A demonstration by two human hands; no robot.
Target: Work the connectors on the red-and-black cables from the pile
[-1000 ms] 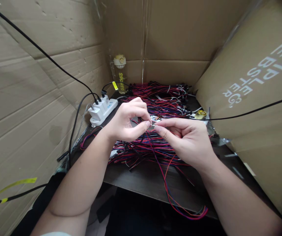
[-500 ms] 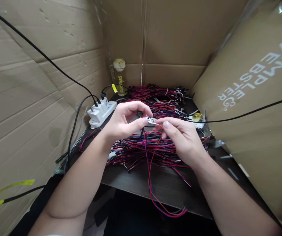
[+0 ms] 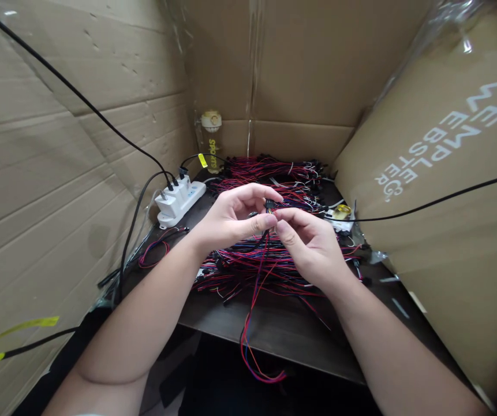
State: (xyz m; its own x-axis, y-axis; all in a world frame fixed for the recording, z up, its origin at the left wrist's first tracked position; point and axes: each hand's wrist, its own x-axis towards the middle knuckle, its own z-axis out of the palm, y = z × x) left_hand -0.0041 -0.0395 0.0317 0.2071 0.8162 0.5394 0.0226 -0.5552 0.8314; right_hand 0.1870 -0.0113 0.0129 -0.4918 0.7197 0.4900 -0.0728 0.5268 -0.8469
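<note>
Left hand [image 3: 224, 219] raised over the table [image 3: 287, 341], fingers arched and thumb drawn in, with only a narrow gap between; it holds a small black connector [image 3: 269, 204] at its fingertips. Right hand [image 3: 313, 242] close beside it, thumb and forefinger brought nearly together just below and to the right of the connector, other fingers curled; whether it grips a wire end cannot be told, the spot being too small.

Connector position: between the two hands, nearer the left; loose wires [image 3: 247, 319], red, blue and orange, hang below the hands, past the table edge, and bend to the right at the bottom.

Under and behind the hands: a front heap of wires [image 3: 231, 278], mostly red and dark; a back heap [image 3: 265, 167] near the cardboard wall [image 3: 304, 69]; to the left, a white power strip [image 3: 181, 203] with plugs in it; behind that, a bottle [image 3: 212, 141], upright.
</note>
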